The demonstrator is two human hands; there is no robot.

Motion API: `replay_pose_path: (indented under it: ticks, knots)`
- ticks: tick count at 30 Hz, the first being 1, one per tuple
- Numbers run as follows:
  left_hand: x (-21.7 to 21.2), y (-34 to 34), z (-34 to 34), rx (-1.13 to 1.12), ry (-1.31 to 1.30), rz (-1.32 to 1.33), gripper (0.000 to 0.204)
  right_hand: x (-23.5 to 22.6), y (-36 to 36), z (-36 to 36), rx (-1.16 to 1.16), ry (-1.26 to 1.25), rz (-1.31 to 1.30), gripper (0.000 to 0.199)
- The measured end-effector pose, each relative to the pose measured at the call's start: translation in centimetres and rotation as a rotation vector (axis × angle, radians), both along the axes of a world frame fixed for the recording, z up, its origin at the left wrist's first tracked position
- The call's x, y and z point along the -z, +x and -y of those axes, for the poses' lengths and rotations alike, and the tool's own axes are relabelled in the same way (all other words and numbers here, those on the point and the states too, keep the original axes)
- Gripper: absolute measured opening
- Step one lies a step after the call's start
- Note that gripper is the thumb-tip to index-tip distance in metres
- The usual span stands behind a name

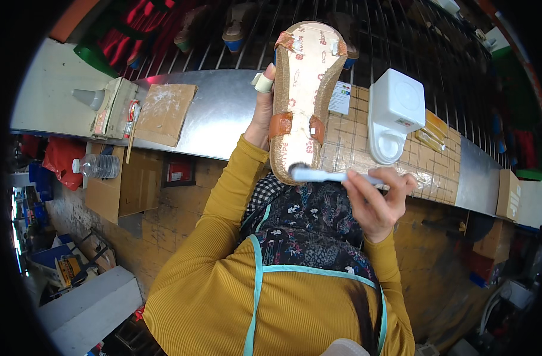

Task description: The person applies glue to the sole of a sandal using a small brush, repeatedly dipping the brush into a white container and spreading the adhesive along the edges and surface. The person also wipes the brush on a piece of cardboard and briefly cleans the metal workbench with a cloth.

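Observation:
My left hand is closed round the left side of an upturned sandal, its pale underside facing me. A light finger cover wraps the thumb. Brown straps fold over the sandal's edges at both ends, and a tan band runs round the rim. In my right hand is a toothbrush with a pale handle. Its dark bristles touch or hover just over the near end of the underside; I cannot tell which. Right of the sandal stands a white dispenser bottle with a round cup at its base.
Taped cardboard covers part of the metal bench. A yellow pad lies right of the dispenser. At left are a cardboard piece and a grey cone. Beyond, several shoes sit among metal rollers. A plastic bottle lies lower left.

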State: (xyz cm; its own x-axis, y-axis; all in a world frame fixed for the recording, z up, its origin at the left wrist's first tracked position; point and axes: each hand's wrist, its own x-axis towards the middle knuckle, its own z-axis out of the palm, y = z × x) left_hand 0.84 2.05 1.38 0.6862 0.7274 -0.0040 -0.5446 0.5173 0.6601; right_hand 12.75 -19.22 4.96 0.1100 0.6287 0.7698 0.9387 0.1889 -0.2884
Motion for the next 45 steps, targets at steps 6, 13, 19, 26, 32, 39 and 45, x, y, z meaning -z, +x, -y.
replay_pose_path:
  ticks: [6, 13, 19, 26, 32, 39, 45]
  knots:
    - [0.7, -0.1, 0.3, 0.034, 0.009, -0.005, 0.089, 0.9, 0.1, 0.0, 0.011, 0.012, -0.141, 0.035]
    - [2.7, -0.2, -0.5, 0.121, -0.098, 0.181, 0.083, 1.9, -0.4, 1.1, -0.035, 0.027, -0.079, 0.037]
    - [2.7, -0.1, -0.1, 0.139, -0.034, 0.137, 0.087, 1.9, -0.3, 0.0, 0.04, 0.027, -0.146, 0.033]
    - [3.5, -0.1, -0.2, 0.261, -0.122, 0.297, 0.088, 1.8, 0.1, 0.5, -0.091, 0.021, -0.166, 0.032]
    - [4.1, 0.2, -0.1, 0.271, -0.086, 0.276, 0.087, 2.5, 0.5, -1.1, 0.004, 0.038, -0.163, 0.031]
    - [3.8, -0.3, 0.0, 0.282, -0.12, 0.265, 0.09, 2.9, 0.7, -0.2, -0.042, 0.032, -0.23, 0.03]
    - [2.4, -0.1, 0.3, 0.14, 0.0, 0.069, 0.09, 2.4, 0.3, -0.9, 0.054, 0.035, -0.165, 0.031]
